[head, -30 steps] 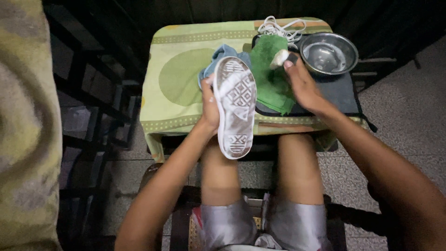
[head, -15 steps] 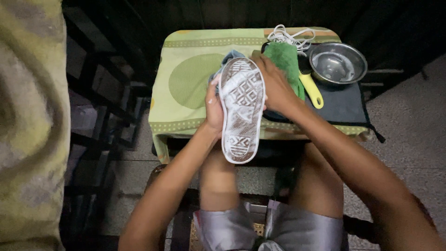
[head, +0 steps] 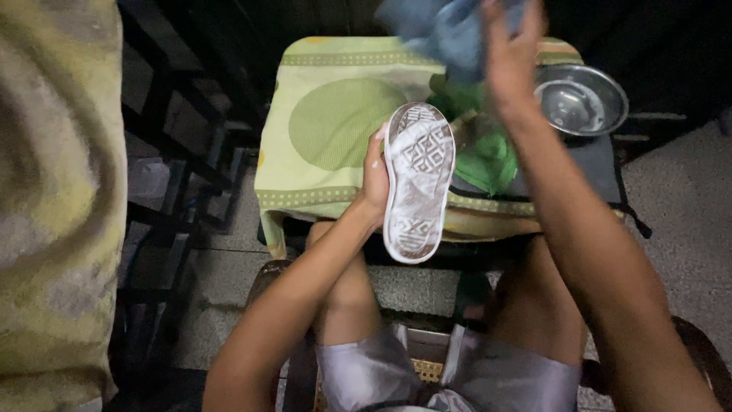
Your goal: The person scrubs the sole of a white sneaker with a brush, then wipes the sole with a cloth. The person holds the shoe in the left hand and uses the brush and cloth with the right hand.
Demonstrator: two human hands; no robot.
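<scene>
Over table: left hand [head: 375, 177] grips one shoe [head: 417, 181] (sole up); right hand [head: 509, 57] clutches one blue cloth [head: 450, 30].

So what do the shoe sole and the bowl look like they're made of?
Shoe sole: looks like whitish rubber, matte, with a moulded diamond tread and grey scuffing. Bowl: looks like metal, probably steel, with a shiny silvery surface that reflects light on its rim and inside.
</scene>
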